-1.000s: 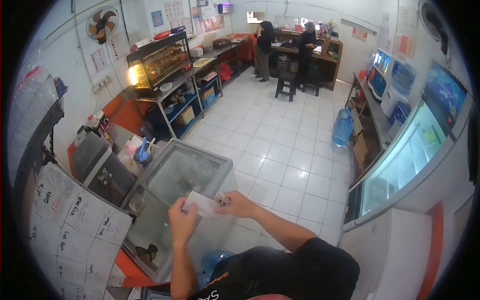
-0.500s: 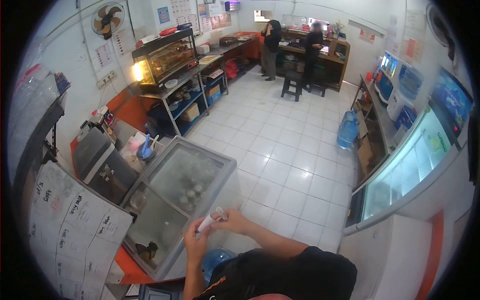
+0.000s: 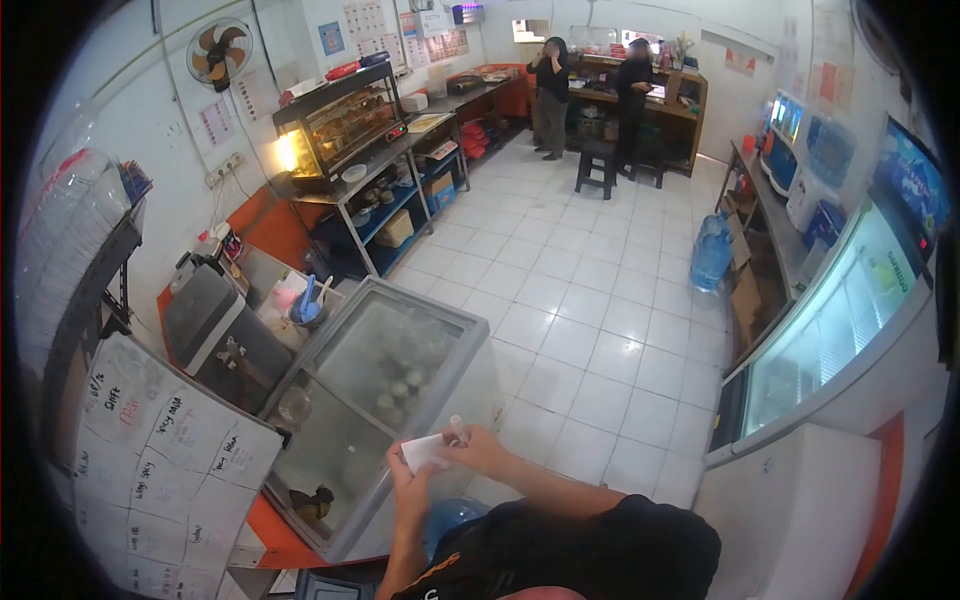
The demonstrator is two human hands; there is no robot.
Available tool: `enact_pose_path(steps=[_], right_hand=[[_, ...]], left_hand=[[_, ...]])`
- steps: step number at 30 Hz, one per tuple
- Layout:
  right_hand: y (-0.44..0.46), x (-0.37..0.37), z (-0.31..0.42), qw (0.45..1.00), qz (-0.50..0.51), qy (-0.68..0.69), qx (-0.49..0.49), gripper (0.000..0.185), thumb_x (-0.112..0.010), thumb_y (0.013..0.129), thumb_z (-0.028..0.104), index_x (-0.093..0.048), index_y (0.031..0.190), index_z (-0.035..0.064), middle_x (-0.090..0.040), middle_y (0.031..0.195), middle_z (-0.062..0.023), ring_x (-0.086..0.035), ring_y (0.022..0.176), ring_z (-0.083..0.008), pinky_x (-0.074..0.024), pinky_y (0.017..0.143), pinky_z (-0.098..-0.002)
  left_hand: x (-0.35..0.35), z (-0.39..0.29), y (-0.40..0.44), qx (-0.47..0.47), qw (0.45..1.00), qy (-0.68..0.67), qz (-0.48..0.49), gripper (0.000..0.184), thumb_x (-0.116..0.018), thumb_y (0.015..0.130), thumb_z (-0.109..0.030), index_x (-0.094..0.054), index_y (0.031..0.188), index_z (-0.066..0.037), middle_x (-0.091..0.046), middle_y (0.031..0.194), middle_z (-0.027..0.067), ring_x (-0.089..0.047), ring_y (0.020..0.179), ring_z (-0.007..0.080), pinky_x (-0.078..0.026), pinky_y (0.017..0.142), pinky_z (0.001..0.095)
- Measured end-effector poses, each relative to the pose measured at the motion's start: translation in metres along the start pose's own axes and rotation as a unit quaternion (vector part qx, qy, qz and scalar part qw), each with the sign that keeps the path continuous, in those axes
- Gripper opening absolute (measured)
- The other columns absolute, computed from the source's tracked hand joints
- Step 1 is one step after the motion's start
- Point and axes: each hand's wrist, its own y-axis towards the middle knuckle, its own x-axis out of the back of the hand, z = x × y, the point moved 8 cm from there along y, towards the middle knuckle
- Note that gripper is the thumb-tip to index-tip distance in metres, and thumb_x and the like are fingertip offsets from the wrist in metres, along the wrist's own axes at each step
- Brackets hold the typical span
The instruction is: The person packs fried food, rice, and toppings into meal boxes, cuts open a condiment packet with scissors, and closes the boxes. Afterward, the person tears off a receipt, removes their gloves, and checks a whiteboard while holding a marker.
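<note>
In front of my body, over the near edge of the glass-topped chest freezer (image 3: 345,555), my two hands are close together. My left hand (image 3: 408,485) has its fingers closed on a white card-like piece (image 3: 426,452), which could be paper or a small box. Fingers of my right hand (image 3: 478,453) are closed around a small pale tube (image 3: 456,424), its top sticking up above them. The right fingertips are at the card's right side, and whether they also grip it I cannot tell.
A whiteboard (image 3: 165,450) with handwriting stands at left. Behind the freezer is a grey container (image 3: 225,320); a lit food warmer (image 3: 340,125) is further back. A glass-door fridge (image 3: 840,330) lines the right side. Two people (image 3: 548,100) stand near the far counter, by a black stool (image 3: 597,170).
The white piece has turned so that its broad face shows more. Both hands have shifted slightly right and down in the view, and the whole scene has shifted somewhat with the head.
</note>
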Motion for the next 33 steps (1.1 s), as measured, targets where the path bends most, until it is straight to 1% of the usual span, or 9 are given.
enact_pose_path(steps=[6,9,13,15,17,20,23,27,33], right_hand=[[0.003,-0.007,-0.014,0.997,-0.036,0.063,0.004,0.03,-0.069,0.088,0.02,-0.065,0.11,-0.0009,-0.067,0.094,-0.0046,-0.06,0.086,-0.0115,-0.0488,0.079,-0.0292],[0.007,-0.012,-0.022,0.998,-0.017,0.062,0.023,0.032,-0.068,0.089,0.018,-0.063,0.114,-0.0011,-0.067,0.097,-0.0052,-0.06,0.088,-0.0127,-0.0488,0.08,-0.0296],[0.01,-0.006,-0.032,0.996,-0.035,0.082,0.028,0.029,-0.069,0.088,0.016,-0.066,0.111,-0.0002,-0.068,0.094,-0.0049,-0.061,0.084,-0.0115,-0.0491,0.077,-0.0285],[0.009,-0.002,-0.03,0.997,-0.038,0.07,0.01,0.027,-0.069,0.087,0.015,-0.067,0.11,0.0004,-0.068,0.093,-0.0048,-0.061,0.083,-0.0112,-0.0491,0.075,-0.0278],[0.005,0.007,-0.024,0.992,-0.069,0.101,-0.004,0.022,-0.069,0.086,0.015,-0.071,0.106,0.0054,-0.065,0.073,-0.0037,-0.053,0.055,-0.0072,-0.0416,0.049,-0.0237],[0.005,0.005,-0.02,0.992,-0.058,0.114,-0.005,0.021,-0.069,0.085,0.013,-0.072,0.104,0.0062,-0.058,0.063,-0.0004,-0.044,0.045,-0.0051,-0.0313,0.039,-0.0223],[0.006,-0.002,-0.029,0.985,-0.046,0.152,-0.074,0.019,-0.069,0.084,0.012,-0.072,0.102,0.0068,-0.054,0.059,0.0005,-0.045,0.045,-0.0055,-0.0321,0.038,-0.0227],[0.009,-0.01,-0.027,0.982,-0.031,0.169,-0.08,0.019,-0.067,0.084,0.013,-0.073,0.101,0.0079,-0.053,0.058,0.0012,-0.044,0.043,-0.0057,-0.0327,0.038,-0.0233],[0.008,-0.024,-0.006,0.993,0.046,0.077,-0.08,0.023,-0.063,0.083,0.014,-0.075,0.101,0.0096,-0.055,0.059,0.0018,-0.041,0.042,-0.0042,-0.0272,0.036,-0.0231]], left_hand=[[-0.002,0.014,0.003,0.087,0.996,0.007,0.001,0.045,-0.052,0.083,0.003,-0.038,0.125,-0.006,-0.056,0.109,0.0095,-0.057,0.093,0.0166,-0.048,0.078,0.0292],[0.002,0.019,0.005,0.042,0.998,0.01,-0.054,0.037,-0.054,0.085,0.002,-0.044,0.12,-0.006,-0.058,0.106,0.0087,-0.058,0.089,0.0161,-0.048,0.073,0.0269],[0.004,0.007,0.006,0.019,0.997,0.075,-0.021,0.027,-0.057,0.087,-0.001,-0.05,0.113,-0.006,-0.06,0.098,0.0069,-0.059,0.083,0.0142,-0.047,0.068,0.0246],[-0.002,0.011,0.004,0.082,0.995,-0.056,0.008,0.022,-0.059,0.087,-0.002,-0.055,0.107,-0.008,-0.062,0.092,0.0045,-0.059,0.079,0.0124,-0.046,0.063,0.0249],[0.002,0.015,0.002,0.117,0.987,-0.111,-0.007,0.022,-0.06,0.087,-0.001,-0.055,0.107,-0.008,-0.062,0.091,0.004,-0.058,0.076,0.0113,-0.044,0.06,0.0248],[0.013,0.031,0.003,0.147,0.972,-0.18,-0.008,0.021,-0.061,0.088,-0.003,-0.055,0.107,-0.009,-0.063,0.092,0.0029,-0.058,0.075,0.011,-0.043,0.057,0.0254],[0.02,0.039,0.004,0.15,0.966,-0.209,0.002,0.02,-0.062,0.089,-0.003,-0.055,0.106,-0.01,-0.064,0.095,0.0023,-0.059,0.076,0.0115,-0.043,0.056,0.0258],[0.024,0.03,-0.001,0.151,0.962,-0.229,-0.002,0.015,-0.059,0.088,-0.002,-0.056,0.1,-0.01,-0.06,0.093,0.002,-0.054,0.068,0.0103,-0.041,0.051,0.0246],[0.048,0.05,0.004,0.135,0.926,-0.353,-0.019,0.007,-0.052,0.086,-0.002,-0.055,0.086,-0.009,-0.051,0.084,0.0031,-0.047,0.06,0.0095,-0.041,0.048,0.0225]])
